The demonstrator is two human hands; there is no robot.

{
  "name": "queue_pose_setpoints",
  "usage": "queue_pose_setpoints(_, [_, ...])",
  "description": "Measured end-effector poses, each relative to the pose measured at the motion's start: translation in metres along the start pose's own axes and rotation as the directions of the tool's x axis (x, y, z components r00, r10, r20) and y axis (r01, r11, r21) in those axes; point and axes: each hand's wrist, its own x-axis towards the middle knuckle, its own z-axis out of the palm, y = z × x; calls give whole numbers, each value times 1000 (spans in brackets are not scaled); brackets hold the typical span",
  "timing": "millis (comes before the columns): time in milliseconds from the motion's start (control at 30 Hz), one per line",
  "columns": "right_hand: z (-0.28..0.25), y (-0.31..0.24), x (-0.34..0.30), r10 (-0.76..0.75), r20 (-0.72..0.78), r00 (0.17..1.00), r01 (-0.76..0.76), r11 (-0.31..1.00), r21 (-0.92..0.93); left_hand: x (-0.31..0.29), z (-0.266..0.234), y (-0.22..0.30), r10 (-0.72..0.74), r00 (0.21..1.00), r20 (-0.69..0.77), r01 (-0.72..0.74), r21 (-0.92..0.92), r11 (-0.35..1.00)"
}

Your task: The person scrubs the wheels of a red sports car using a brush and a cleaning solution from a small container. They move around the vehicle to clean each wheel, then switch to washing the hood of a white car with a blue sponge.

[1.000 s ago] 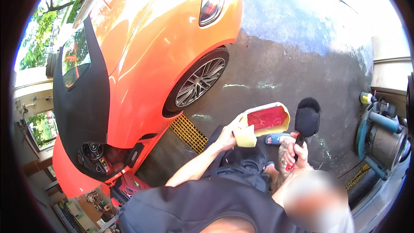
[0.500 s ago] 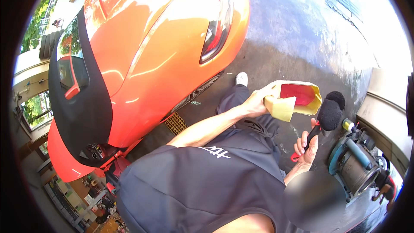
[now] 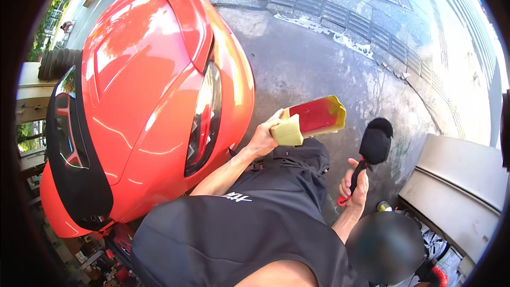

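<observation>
My left hand (image 3: 265, 134) is closed on a yellow open container (image 3: 289, 131) with a red inside. Its mouth tilts up and faces away to the right, and one folded yellow side shows near my fingers. In my right hand (image 3: 357, 186), fingers wrapped round a black and red handle, is a brush (image 3: 376, 142) with a thick, soft black head pointing up. The brush head stands to the right of the container, apart from it. An orange-red car (image 3: 154, 95) lies left of my hands, its light cluster closest to my left hand.
Concrete floor (image 3: 297, 64) spreads ahead, with a grating strip (image 3: 366, 26) farther off. A pale metal panel (image 3: 451, 175) stands at right. Equipment with a red hose (image 3: 440, 275) sits low at right, partly behind a blurred dark round patch. Tyres (image 3: 53, 64) are stacked beyond the car.
My view has swung toward the open floor, and more of the car's end shows. Both hands sit farther left in the picture, still holding the container and the brush.
</observation>
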Motion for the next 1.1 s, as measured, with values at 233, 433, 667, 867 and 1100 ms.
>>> queue_pose_setpoints(233, [74, -138, 235, 282, 159, 946, -238, 939, -249, 152, -13, 49, -79, 950, -303, 21, -190, 982])
queue_pose_setpoints(433, [157, -163, 429, 327, 188, 926, -255, 910, -328, 316, -98, 70, -12, 917, -398, -75, -202, 976])
queue_pose_setpoints(667, [275, -174, 655, 276, 121, 954, -232, 929, -287, 502, -258, 113, 106, 860, -499, -138, -26, 990])
queue_pose_setpoints(867, [396, -180, 856, 336, 102, 936, -282, 894, -347, 642, -413, 153, 103, 776, -622, -125, 8, 992])
queue_pose_setpoints(1100, [541, -138, 1175, 455, 285, 844, -267, 816, -513, 802, -604, 164, -45, 640, -767, -66, -113, 991])
